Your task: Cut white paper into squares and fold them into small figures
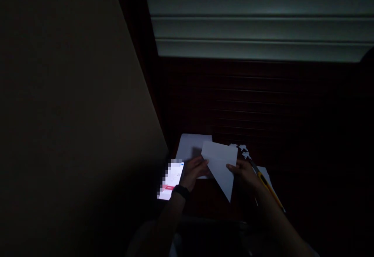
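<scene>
Between my two hands is a folded sheet of white paper (219, 163), with a straight top edge and a long point hanging downward. My left hand (195, 171), with a dark band on its wrist, pinches the paper's left edge. On the right edge, my right hand (244, 172) grips it with the thumb lying on the front face. Behind the folded paper lies another white sheet (187, 144) on the dark table. A yellow utility knife (270, 190) rests just right of my right hand, partly over more white paper (265, 172).
A lit phone (172, 181), partly pixelated, lies left of my left wrist. Small white paper pieces (243, 148) are near the table's back right. A plain wall (73, 93) rises on the left, and a dark slatted panel (248, 97) stands behind the table. The scene is dim.
</scene>
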`<action>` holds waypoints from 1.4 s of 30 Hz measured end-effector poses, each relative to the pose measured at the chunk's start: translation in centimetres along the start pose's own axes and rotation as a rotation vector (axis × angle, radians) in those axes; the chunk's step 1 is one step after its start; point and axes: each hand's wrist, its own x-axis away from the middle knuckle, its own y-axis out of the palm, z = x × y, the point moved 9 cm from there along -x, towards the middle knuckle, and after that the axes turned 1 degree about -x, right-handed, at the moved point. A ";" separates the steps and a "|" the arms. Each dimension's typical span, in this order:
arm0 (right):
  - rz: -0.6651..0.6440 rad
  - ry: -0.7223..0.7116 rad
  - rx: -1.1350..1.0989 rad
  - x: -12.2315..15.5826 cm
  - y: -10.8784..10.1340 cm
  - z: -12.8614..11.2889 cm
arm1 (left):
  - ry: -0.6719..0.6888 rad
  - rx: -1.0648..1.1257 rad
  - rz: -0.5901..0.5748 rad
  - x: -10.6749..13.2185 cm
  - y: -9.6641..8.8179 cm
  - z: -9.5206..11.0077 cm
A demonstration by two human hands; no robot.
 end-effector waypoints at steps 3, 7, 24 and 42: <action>-0.029 0.051 0.130 -1.7 -1.2 0.7 | -0.039 -0.116 -0.016 -2.9 -1.0 -0.9; -0.041 0.077 0.252 -4.0 -2.5 1.5 | -0.072 -0.159 -0.119 -5.5 -1.1 -2.7; -0.055 0.115 0.183 -7.4 -4.3 1.3 | -0.150 -0.231 -0.270 -10.2 0.3 -3.0; -0.175 0.205 0.248 -7.3 -3.9 2.3 | -0.154 -0.359 -0.442 -9.1 2.4 -2.9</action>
